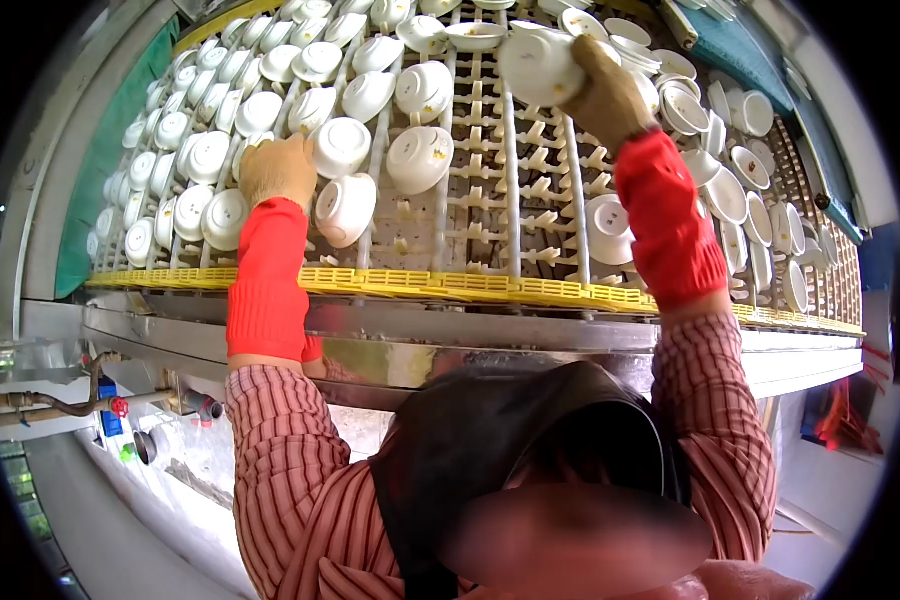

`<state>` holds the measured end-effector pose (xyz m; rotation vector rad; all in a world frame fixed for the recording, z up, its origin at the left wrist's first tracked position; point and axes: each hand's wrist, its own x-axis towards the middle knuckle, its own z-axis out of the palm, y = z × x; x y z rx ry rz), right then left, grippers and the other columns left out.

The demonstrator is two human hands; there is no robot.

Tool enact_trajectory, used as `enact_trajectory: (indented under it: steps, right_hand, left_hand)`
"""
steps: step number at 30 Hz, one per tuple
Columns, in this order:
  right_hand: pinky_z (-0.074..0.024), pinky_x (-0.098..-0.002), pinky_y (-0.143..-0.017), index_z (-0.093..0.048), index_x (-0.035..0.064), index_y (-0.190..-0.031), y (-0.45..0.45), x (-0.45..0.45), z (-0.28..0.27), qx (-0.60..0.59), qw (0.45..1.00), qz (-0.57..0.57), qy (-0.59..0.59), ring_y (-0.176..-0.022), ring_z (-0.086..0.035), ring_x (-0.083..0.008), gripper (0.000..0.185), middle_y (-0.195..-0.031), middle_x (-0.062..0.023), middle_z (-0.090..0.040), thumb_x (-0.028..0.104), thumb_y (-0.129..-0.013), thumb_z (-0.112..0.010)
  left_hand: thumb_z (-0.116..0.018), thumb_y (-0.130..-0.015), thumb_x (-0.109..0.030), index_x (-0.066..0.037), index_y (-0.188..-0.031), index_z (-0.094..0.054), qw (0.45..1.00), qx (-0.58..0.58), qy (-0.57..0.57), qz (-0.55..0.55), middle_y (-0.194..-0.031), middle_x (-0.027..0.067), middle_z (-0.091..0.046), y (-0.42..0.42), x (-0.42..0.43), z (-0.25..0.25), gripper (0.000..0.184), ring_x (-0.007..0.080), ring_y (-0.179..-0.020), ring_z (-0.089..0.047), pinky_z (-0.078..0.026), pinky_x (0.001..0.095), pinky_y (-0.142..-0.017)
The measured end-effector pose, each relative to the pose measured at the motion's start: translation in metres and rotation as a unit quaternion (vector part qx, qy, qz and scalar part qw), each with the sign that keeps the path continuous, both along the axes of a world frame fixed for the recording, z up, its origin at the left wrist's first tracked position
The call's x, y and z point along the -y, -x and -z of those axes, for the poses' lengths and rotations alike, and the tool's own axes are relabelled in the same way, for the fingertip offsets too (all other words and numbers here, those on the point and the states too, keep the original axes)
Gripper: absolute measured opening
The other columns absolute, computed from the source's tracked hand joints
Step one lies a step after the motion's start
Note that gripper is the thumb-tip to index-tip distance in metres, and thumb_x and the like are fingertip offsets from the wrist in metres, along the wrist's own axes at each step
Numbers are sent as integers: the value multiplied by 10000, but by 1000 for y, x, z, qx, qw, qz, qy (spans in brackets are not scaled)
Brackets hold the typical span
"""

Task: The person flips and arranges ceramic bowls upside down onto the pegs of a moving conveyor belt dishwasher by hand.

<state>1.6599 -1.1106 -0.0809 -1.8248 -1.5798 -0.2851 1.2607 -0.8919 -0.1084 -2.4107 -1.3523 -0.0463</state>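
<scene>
My right hand, in a tan glove with a red cuff, grips the edge of a white bowl above the rack at the upper middle. My left hand, gloved the same way, is low among the bowls at the left. A white bowl lies just right of it, and another bowl lies to its left. The fingertips of my left hand are hidden, so its hold cannot be made out. Below and right of it sits a tilted bowl with brownish residue.
The pegged rack carries rows of white bowls at left and loosely piled bowls at right. A yellow edge strip runs along its near side, above a metal ledge. Green panels flank the rack.
</scene>
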Motion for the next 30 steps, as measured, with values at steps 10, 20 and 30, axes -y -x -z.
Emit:
enact_trajectory:
  steps: [10,20,30]
  right_hand:
    - [-592,-474,-834,-707,28,-1305,-49,95,35,-40,985,135,103,-937,-777,-379,547,-1024,-221,-801,501,-1030,-704]
    - [-432,-586,-1246,-701,94,-1319,-30,182,58,53,950,144,272,-952,-780,-417,502,-858,-184,-793,490,-1012,-715]
    - [-549,-515,-1077,-544,-3,-1575,-109,192,65,110,936,310,125,-1288,-693,-416,809,-1377,-249,-726,429,-943,-805]
  left_hand:
    - [-592,-1084,-362,-89,-1159,-784,992,123,32,-22,-1209,142,-802,-17,-4,8,342,363,-1185,-715,-523,503,-1052]
    - [-638,-1022,-528,17,-1429,-661,975,129,112,143,-1490,251,-652,-192,25,23,681,436,-1408,-579,-468,505,-1181]
    - [-737,-1004,-599,-92,-1206,-752,928,44,-101,356,-1166,70,-677,-294,83,14,546,234,-1132,-608,-505,436,-1062]
